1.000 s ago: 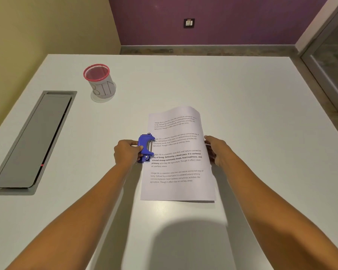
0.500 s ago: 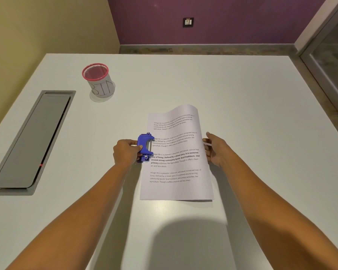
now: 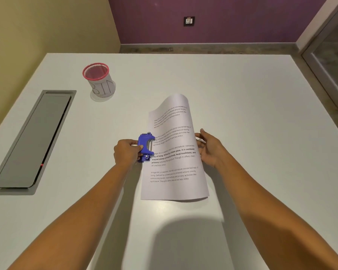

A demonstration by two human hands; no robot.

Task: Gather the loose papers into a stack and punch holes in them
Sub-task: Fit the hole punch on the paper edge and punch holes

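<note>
A stack of white printed papers [image 3: 174, 164] lies near the middle of the white table [image 3: 242, 114], its far end curling up off the surface. A small blue hole punch [image 3: 145, 146] sits at the middle of the stack's left edge, its jaws over the paper margin. My left hand [image 3: 126, 152] grips the punch from the left. My right hand [image 3: 210, 150] holds the stack's right edge at mid-height, fingers under or against the sheets and lifting that side slightly.
A red-rimmed mesh cup [image 3: 99, 79] labelled BIN stands at the far left of the table. A long grey cable hatch [image 3: 33, 141] is set into the table's left side. A glass door [image 3: 334, 61] is at the right.
The far end and right side of the stack have risen and curled more as my right hand lifts its edge. My left hand stays on the punch.
</note>
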